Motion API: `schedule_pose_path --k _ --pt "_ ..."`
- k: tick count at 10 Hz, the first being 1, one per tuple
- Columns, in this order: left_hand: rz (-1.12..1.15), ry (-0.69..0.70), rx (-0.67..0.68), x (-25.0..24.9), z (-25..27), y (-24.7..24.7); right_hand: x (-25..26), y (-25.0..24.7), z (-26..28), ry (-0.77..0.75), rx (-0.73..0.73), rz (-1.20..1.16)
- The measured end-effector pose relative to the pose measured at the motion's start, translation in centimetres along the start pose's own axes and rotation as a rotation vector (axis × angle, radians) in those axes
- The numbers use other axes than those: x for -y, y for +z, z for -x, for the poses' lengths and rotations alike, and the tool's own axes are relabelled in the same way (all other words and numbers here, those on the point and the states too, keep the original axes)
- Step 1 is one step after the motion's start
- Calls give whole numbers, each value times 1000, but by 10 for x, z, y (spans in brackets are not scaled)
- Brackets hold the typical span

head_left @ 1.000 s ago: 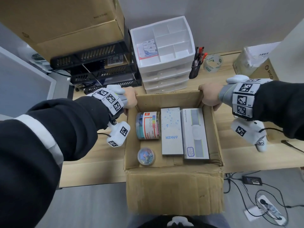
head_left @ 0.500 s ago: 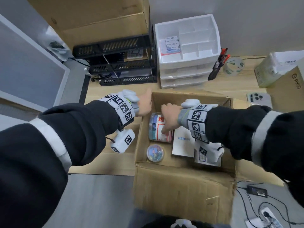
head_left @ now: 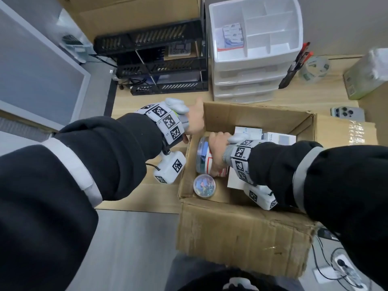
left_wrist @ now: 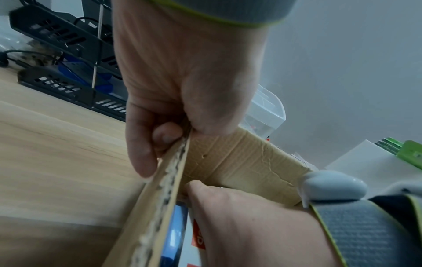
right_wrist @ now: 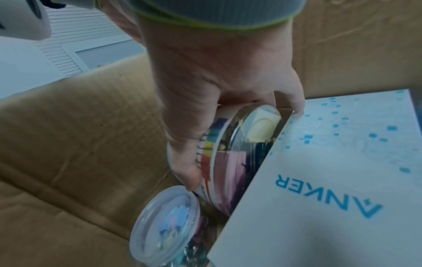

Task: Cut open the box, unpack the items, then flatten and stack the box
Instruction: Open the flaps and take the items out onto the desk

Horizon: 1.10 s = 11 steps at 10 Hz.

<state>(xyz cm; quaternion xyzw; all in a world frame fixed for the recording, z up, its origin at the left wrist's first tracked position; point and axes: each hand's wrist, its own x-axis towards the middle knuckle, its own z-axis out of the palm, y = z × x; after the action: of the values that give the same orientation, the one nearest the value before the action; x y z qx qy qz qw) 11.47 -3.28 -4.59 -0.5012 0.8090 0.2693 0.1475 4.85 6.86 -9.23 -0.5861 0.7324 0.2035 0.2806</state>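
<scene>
Closely beside jar (head_left: 204, 157): small tub (head_left: 204, 186), Anker box (right_wrist: 331, 180).

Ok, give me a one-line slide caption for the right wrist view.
Right hand grips the clear jar lying inside the cardboard box, beside a white Anker box and a small round container.

Desk (head_left: 147, 194), light wood. Black rack (head_left: 159, 59), 3 tiers, at back L; cables beside it. White drawer unit (head_left: 249, 80) just R of rack, top tray w/ dividers, 1 small packet (head_left: 232, 35) in L compartment. Pen cup (head_left: 288, 77) w/ red-tipped pens next to drawers. Tape roll (head_left: 315, 68), clear, near cup. Green-white pack (head_left: 365, 74) far R, blurred. Phone (head_left: 347, 113) face down, 3 lenses, on desk. Big carton (head_left: 136, 19) on top of rack. Power strip (head_left: 344, 267) + cords on floor, lower R.
</scene>
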Motion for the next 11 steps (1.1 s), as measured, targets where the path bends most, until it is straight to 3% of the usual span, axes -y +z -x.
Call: schedule_pose_path --k 2,3,5,6,7,8,9,10,11 --pt "-27 20 13 -1 -1 0 -15 -6 17 -11 -120 0" --pt "5 5 94 -3 3 -7 -32 -28 34 -71 -139 -123" --pt "47 227 -9 -2 22 -32 -80 -61 77 -197 -194 -615" --pt "9 236 -29 -9 33 -58 -99 -67 92 -277 -289 -880" --pt "312 183 113 -15 40 -73 -102 -76 94 -331 -356 -994" --pt "646 73 354 -13 50 -80 -92 -83 91 -364 -423 -1070" --pt "909 57 548 0 57 -87 -78 -87 87 -385 -490 -1103" --pt "1079 44 629 22 59 -93 -61 -93 79 -414 -504 -1107" --pt "1140 49 518 41 62 -100 -38 -107 64 -449 -457 -1107"
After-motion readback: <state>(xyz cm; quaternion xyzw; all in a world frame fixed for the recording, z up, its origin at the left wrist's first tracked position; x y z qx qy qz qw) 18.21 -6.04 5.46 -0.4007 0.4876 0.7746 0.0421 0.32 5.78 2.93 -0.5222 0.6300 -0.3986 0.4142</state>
